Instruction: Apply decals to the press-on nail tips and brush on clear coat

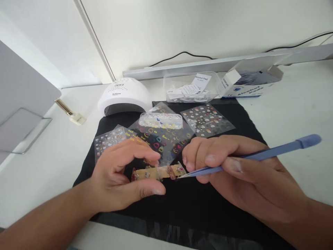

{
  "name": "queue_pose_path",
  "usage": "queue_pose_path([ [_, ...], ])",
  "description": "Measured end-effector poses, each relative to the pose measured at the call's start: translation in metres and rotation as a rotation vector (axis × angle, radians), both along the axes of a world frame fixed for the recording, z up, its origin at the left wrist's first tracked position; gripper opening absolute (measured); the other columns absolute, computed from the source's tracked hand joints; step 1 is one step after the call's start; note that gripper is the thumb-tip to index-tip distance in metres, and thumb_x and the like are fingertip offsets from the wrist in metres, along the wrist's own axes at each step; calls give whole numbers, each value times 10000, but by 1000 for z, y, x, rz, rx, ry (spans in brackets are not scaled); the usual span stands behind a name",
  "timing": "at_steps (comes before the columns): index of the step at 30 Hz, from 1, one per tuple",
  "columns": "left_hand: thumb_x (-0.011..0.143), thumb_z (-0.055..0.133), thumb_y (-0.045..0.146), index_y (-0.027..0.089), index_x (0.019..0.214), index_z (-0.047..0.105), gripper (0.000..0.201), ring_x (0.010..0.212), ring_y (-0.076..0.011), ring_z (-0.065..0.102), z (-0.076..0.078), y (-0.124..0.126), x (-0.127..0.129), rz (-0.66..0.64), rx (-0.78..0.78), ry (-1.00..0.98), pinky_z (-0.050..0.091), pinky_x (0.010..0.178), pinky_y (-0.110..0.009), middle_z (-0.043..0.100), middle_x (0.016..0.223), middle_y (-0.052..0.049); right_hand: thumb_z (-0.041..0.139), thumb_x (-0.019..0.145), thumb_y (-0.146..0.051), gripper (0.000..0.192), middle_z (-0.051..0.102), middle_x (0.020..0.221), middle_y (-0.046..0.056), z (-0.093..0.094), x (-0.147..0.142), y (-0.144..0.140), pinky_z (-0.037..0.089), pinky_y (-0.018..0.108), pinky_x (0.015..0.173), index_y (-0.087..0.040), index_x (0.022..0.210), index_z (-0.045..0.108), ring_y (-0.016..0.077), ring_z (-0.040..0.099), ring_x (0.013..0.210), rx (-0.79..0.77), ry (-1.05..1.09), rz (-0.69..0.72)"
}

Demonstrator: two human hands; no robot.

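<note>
My left hand (122,177) pinches a tan strip (158,172) carrying several clear press-on nail tips, held between thumb and fingers just above the black mat (197,208). In my right hand (234,173) I grip blue tweezers (260,155), whose pointed tip touches the nail tip at the strip's right end. Both hands hover over the front half of the mat.
Sticker sheets (206,119) and a clear box of small gems (160,120) lie on the mat behind my hands. A white nail lamp (124,95), a clear tub of alcohol pads (191,88), an open pad box (251,83) and a gold-capped bottle (70,113) sit further back.
</note>
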State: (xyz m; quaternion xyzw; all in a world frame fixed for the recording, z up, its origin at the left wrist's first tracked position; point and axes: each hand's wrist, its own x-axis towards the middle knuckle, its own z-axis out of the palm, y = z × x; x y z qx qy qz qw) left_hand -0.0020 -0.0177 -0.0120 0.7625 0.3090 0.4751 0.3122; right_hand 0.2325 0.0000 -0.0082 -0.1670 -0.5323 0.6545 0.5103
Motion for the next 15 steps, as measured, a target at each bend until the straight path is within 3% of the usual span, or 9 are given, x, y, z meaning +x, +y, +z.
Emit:
queue_pose_path([
  [5, 821, 805, 306, 226, 1057, 718, 264, 828, -174, 677, -4, 14, -11, 118, -134, 72, 544, 774, -292, 728, 903, -33, 670, 892, -217, 160, 697, 654, 50, -5, 5, 10, 569, 360, 646, -203, 906, 829, 196, 658, 673, 49, 9, 14],
  [8, 888, 705, 402, 201, 1119, 648, 312, 705, -152, 636, -2, 26, -17, 171, -357, 211, 517, 642, -265, 675, 797, 0, 664, 883, -197, 161, 695, 656, 43, -8, 7, 16, 562, 343, 602, -200, 899, 825, 187, 649, 652, 49, -5, 24],
  [10, 937, 613, 487, 201, 1167, 585, 368, 606, -134, 570, 1, 31, -22, 273, -462, 296, 458, 553, -244, 577, 693, 46, 658, 877, -200, 166, 687, 641, 41, -9, 8, 19, 556, 333, 575, -199, 893, 824, 186, 643, 646, 43, -12, 33],
  [13, 966, 556, 503, 215, 1190, 524, 367, 552, -118, 476, 7, 31, -27, 441, -394, 337, 401, 525, -234, 446, 666, 79, 642, 874, -192, 180, 677, 622, 35, -10, 9, 21, 559, 331, 577, -200, 890, 821, 187, 648, 649, 49, -14, 49],
  [15, 958, 573, 444, 218, 1180, 517, 322, 586, -122, 466, 12, 25, -27, 446, -259, 349, 403, 557, -243, 421, 702, 71, 636, 871, -183, 186, 675, 619, 32, -11, 9, 21, 554, 330, 585, -201, 889, 820, 183, 646, 648, 55, -10, 51],
])
